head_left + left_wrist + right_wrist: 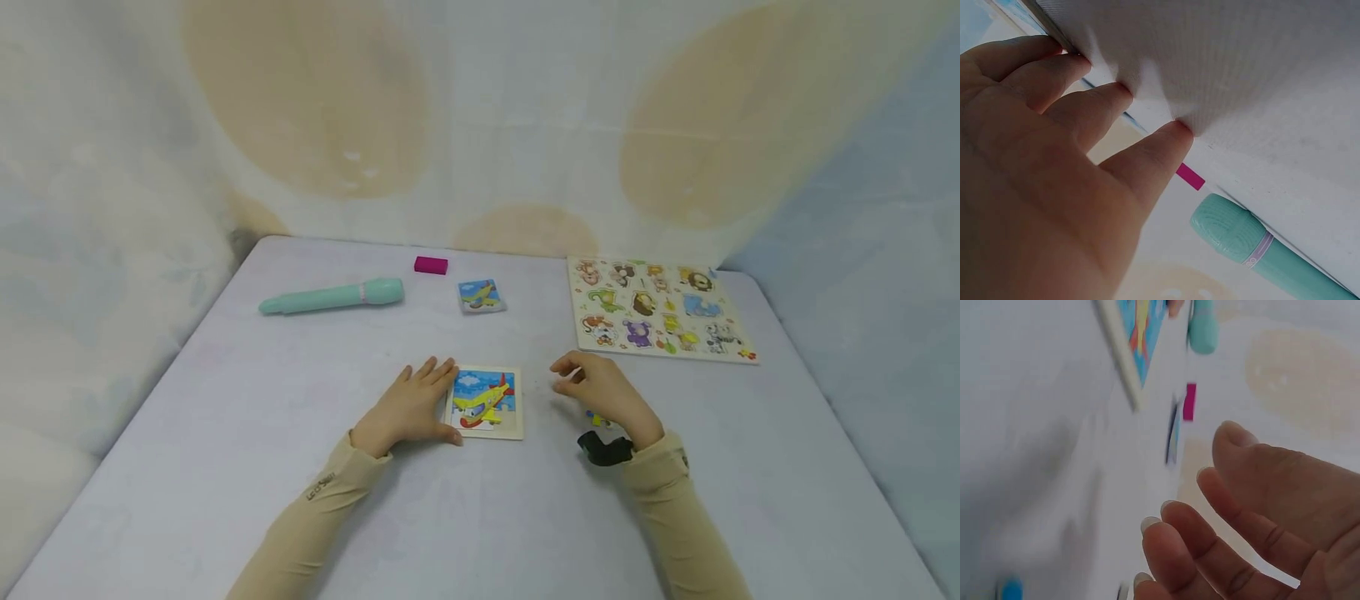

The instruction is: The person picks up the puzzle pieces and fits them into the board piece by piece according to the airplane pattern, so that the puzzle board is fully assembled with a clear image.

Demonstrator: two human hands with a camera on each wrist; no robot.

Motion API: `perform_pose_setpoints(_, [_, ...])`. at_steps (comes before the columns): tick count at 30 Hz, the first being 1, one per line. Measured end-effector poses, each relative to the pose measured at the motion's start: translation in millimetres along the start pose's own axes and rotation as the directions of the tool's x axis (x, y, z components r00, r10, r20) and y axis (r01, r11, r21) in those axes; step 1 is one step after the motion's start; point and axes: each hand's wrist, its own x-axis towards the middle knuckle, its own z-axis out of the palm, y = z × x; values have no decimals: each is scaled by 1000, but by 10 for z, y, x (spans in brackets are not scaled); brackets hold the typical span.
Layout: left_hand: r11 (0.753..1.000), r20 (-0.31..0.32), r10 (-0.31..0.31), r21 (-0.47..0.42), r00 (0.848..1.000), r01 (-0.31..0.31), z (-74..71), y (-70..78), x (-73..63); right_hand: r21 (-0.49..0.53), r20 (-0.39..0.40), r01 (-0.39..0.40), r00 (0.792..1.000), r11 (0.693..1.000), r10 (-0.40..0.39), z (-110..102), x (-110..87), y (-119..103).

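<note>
A square wooden jigsaw puzzle [483, 402] with a yellow airplane picture lies in the middle of the table. My left hand [412, 408] rests at its left side, fingers spread, thumb and fingertips right at the frame. In the left wrist view, the fingers [1147, 156] are extended and touch the table. To the right of the puzzle, my right hand [603, 390] hovers with loosely bent fingers. Nothing shows between its thumb [1272, 475] and fingers in the right wrist view. A small yellow and blue puzzle piece [597, 418] lies under the right wrist, partly hidden by it.
Behind the puzzle lies a small airplane picture card [482, 296], with a magenta block [431, 265] beside it. A mint-green pen-shaped toy [330, 297] lies at back left. An animal puzzle board [652, 308] occupies the back right. A patterned curtain [525, 125] hangs behind the table.
</note>
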Motion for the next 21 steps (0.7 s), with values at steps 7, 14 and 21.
perform_pose_setpoints(7, [1000, 15, -15, -11, 1000, 15, -25, -9, -8, -16, -8, -96, 995, 995, 96, -138, -236, 230])
perform_pose_setpoints(14, [1000, 10, -5, -14, 1000, 5, -39, 7, -11, -106, -22, -106, 994, 989, 104, -51, -370, 342])
perform_pose_setpoints(21, [1000, 3, -2, -16, 1000, 2, -8, 3, 6, -220, -43, -70, 997, 973, 62, 14, -380, 353])
